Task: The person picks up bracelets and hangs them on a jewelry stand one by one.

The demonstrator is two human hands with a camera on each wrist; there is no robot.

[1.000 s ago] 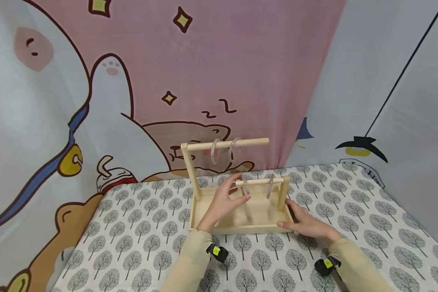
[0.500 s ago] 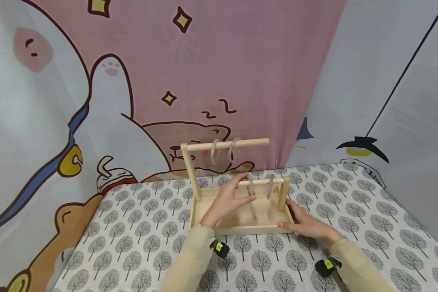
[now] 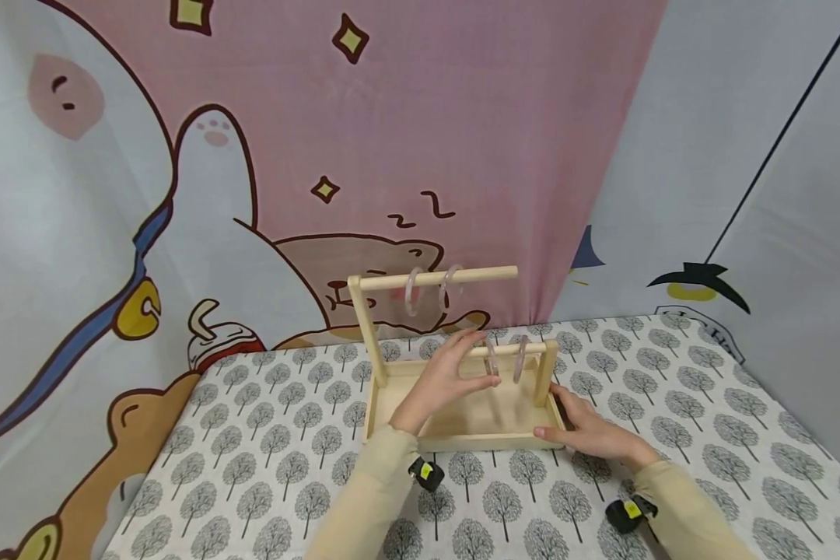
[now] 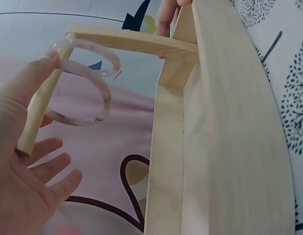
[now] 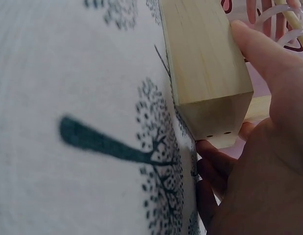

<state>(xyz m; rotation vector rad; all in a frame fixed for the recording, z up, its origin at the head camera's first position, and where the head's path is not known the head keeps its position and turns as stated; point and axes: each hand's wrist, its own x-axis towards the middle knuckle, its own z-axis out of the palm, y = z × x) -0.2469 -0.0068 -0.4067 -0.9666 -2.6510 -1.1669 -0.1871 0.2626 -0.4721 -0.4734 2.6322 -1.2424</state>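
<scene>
A pale pinkish bangle (image 3: 491, 359) hangs round the lower rod of a light wooden display stand (image 3: 469, 443). My left hand (image 3: 444, 381) pinches it between thumb and index finger. The other fingers spread loosely below the rod in the left wrist view. A second bangle (image 3: 521, 360) hangs on the same rod, nearer the right post (image 3: 545, 373). At the tray's right end, my right hand (image 3: 595, 432) grips the corner, thumb on the front edge and the other fingers round the end wall (image 5: 217, 120).
Two more bangles, one of them the left bangle (image 3: 411, 292), hang on the taller upper rod (image 3: 483, 273). Its far right end is free. The stand sits on a tree-print cloth (image 3: 287, 482), with a cartoon curtain (image 3: 504, 155) close behind.
My left hand has moved right along the lower rod, bringing the pinched bangle closer to the other one. The right hand has stayed at the tray's corner.
</scene>
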